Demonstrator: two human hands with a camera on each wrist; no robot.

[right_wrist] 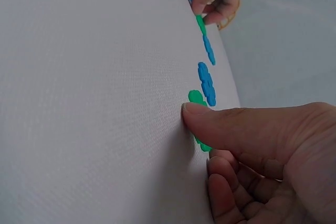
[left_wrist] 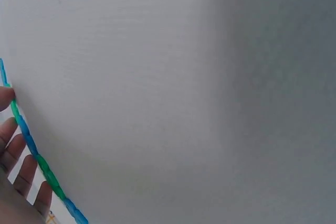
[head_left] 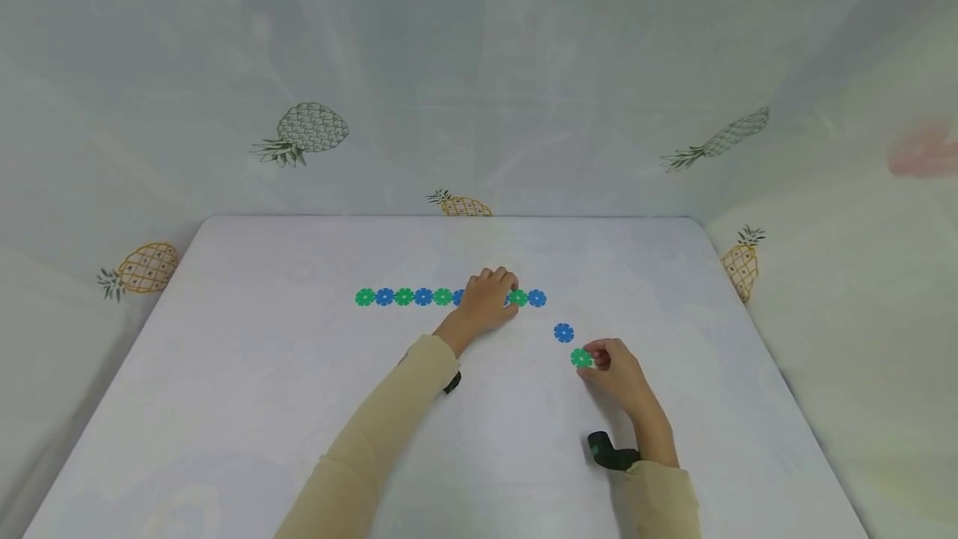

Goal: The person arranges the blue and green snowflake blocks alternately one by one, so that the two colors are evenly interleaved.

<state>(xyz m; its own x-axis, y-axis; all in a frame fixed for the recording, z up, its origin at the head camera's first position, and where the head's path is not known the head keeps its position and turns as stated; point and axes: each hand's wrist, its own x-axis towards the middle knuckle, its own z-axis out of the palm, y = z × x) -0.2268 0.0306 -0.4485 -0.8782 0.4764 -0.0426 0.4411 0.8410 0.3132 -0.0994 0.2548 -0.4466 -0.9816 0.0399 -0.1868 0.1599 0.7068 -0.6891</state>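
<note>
Flower-shaped plastic discs in alternating green and blue form a straight row (head_left: 404, 297) in the head view. Over the row's right part lies my left hand (head_left: 486, 302), its thumb and a fingertip pinching a green disc (head_left: 518, 298) from both sides; the palm hides some discs. One blue disc (head_left: 537, 298) ends the row beside it. My right hand (head_left: 619, 377) pinches another green disc (head_left: 580, 358) between thumb and finger, close over the table. Between that disc and the row's end lies a separate blue disc (head_left: 564, 333), also seen in the right wrist view.
The white table (head_left: 224, 373) reaches back to a pale curtain (head_left: 479, 106) printed with pineapples, which also hangs along both sides. A dark wrist strap piece (head_left: 612, 452) sits at the right wrist, and another (head_left: 452, 383) at the left.
</note>
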